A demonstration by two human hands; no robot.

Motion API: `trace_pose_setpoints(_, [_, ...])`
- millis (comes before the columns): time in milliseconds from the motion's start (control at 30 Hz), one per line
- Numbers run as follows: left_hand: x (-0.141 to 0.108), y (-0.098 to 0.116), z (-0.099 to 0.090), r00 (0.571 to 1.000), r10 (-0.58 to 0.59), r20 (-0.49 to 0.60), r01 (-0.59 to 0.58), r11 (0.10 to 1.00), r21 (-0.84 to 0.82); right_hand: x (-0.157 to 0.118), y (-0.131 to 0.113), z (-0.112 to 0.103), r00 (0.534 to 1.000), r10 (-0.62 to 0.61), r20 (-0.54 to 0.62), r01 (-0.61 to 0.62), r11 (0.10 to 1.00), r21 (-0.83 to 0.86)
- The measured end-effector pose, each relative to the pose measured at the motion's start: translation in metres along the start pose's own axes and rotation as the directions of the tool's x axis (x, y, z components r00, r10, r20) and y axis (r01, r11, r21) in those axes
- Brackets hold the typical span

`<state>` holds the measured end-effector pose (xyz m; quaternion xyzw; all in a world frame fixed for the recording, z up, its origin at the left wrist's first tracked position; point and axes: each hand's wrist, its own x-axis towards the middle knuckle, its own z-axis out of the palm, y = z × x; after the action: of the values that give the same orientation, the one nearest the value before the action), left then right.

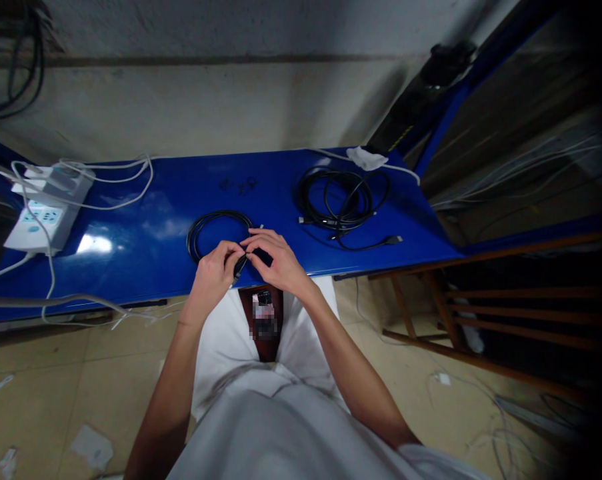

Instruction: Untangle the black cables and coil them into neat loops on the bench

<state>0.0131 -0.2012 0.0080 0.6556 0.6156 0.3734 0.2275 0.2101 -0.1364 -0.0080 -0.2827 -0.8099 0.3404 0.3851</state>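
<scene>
A black cable point(219, 215), wound into a loose coil, lies near the front edge of the blue table. My left hand point(215, 272) pinches the near side of this coil, where a connector end point(239, 268) hangs below the fingers. Close beside it, my right hand point(275, 261) has thumb and forefinger pressed together at the same spot, its other fingers reaching over the cable. Whatever is between the right fingertips is too small to make out. Several thin black ties point(238, 185) are scattered behind the coil.
More coiled black cables point(348, 200) with plugs lie to the right on the blue table point(165, 177). A white power strip point(48, 213) with white cords stands left. At the back right leans a dark bottle point(421, 100). A wooden rack point(511, 307) is at lower right.
</scene>
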Motion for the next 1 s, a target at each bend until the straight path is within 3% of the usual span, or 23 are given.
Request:
trace_pose_setpoints(533, [0.000,0.002,0.001,0.999,-0.046,-0.008,0.046,0.998,-0.039,0.001,0.012,-0.001,0.999,-0.027,0.042,0.024,0.997,0.069])
trace_pose_setpoints(800, [0.005,-0.005,-0.014,0.991,-0.026,0.134,0.045,0.989,-0.139,0.000,0.010,0.001,0.999,0.041,0.029,-0.040,0.999,-0.015])
trace_pose_setpoints(1000, [0.009,-0.005,-0.015,0.992,-0.010,0.124,0.024,0.994,-0.109,0.001,0.009,0.002,1.000,0.015,-0.004,-0.015,1.000,-0.022])
